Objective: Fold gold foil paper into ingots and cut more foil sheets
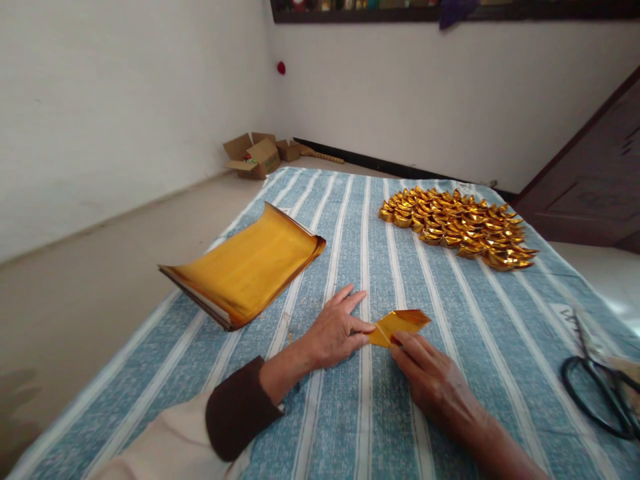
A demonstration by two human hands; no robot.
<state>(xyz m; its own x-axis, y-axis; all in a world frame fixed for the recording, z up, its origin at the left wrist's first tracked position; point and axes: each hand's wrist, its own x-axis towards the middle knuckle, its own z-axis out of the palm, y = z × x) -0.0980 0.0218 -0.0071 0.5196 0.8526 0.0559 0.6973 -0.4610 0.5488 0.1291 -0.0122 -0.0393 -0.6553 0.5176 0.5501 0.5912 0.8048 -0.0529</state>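
Both hands are down on the striped cloth (450, 320) that covers the bench, working a small piece of gold foil paper (397, 327) right in the middle, close to the near edge. The left hand (336, 331) lies flat, fingers spread, its thumb and forefinger pressing the paper's left end down. The right hand (431, 377) comes in from below, its fingertips pinning the lower edge; neither hand is closed around it, both simply press.

That paper looks thin and feather-light, slick on its shiny face, likely to crease sharply and hold a fold, and easy to tear or crumple if pinched hard. By my reading, the corners and folded edges are the safest places to take hold.

To the left, a stack of gold sheets (247, 267) curls upward, hanging over the bench's left edge. Far ahead on the right, a heap of folded gold ingots (457, 227) lies well apart. Black scissors (600, 393) rest near the right edge. Between these, the cloth offers wide, flat room.
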